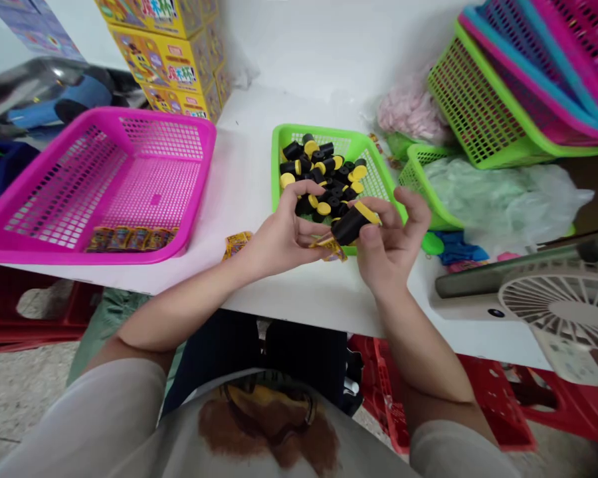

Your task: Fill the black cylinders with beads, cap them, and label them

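My right hand (391, 236) pinches a small black cylinder (347, 226) with a yellow cap, tilted with its capped end up and to the right. Below its black end, my left hand (289, 229) has its fingers closed on a small printed wrapper (335, 251); whether the cylinder's tip is inside the wrapper I cannot tell. Just beyond both hands stands a green basket (276, 156) holding many black cylinders with yellow caps (323, 166). Another printed wrapper (236, 243) lies on the white table beside my left wrist.
At left, a pink basket (154, 178) holds a row of filled printed packets (132, 238). Yellow boxes (174, 63) are stacked behind it. On the right are stacked coloured baskets (483, 99), a plastic bag (503, 196) and a small fan (573, 309). Red crates (488, 398) stand under the table.
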The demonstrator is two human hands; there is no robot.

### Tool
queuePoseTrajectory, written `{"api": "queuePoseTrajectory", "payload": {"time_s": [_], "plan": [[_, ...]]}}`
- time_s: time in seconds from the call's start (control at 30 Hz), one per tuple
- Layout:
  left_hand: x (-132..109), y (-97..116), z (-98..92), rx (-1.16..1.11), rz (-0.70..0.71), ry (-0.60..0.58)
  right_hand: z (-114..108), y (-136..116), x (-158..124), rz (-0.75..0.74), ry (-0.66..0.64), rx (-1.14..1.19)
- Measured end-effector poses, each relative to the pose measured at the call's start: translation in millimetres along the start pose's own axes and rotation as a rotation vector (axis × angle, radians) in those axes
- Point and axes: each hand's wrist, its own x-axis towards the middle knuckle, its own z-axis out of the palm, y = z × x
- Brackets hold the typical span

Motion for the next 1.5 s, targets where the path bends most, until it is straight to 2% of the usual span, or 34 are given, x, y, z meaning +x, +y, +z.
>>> {"api": "queuePoseTrajectory", "payload": {"time_s": [0.1,0.2,0.33,0.5,0.8,0.9,0.97,1.1,1.17,1.27,1.4,1.5], "plan": [[1,-9,0.8,-0.077,0.086,-0.057,-1,4,0,-0.02,0.051,-0.081],[1,-19,0.3,-0.085,0.143,-0.09,-5,9,0,0.025,0.055,-0.184],[2,-27,0.8,-0.048,0.211,-0.086,-7,6,-2,0.013,-0.032,-0.08],[2,-29,-0.4,-0.02,0.203,-0.082,-4,-2,-1,0.035,-0.083,-0.031],[3,-15,-1.8,0.029,0.219,0.051,-15,4,7,0.063,-0.076,0.033],[4,-13,-2.2,0.034,0.263,0.097,-17,10,8,0.044,-0.026,0.042],[7,-15,-4.1,0.006,0.303,0.118,-15,16,9,-0.02,0.027,0.064],[12,-24,-9.9,-0.016,0.341,0.127,-8,25,8,-0.242,0.127,0.169],[13,-28,-11.6,0.016,0.348,0.133,-5,26,7,-0.289,0.166,0.17],[11,-30,-12.4,0.109,0.381,0.15,-3,25,7,-0.279,0.188,0.175],[10,-27,-12.6,0.251,0.409,0.218,-2,25,5,-0.231,0.116,0.231],[9,-24,-10.7,0.272,0.42,0.272,-1,23,3,-0.167,0.094,0.314]]}}
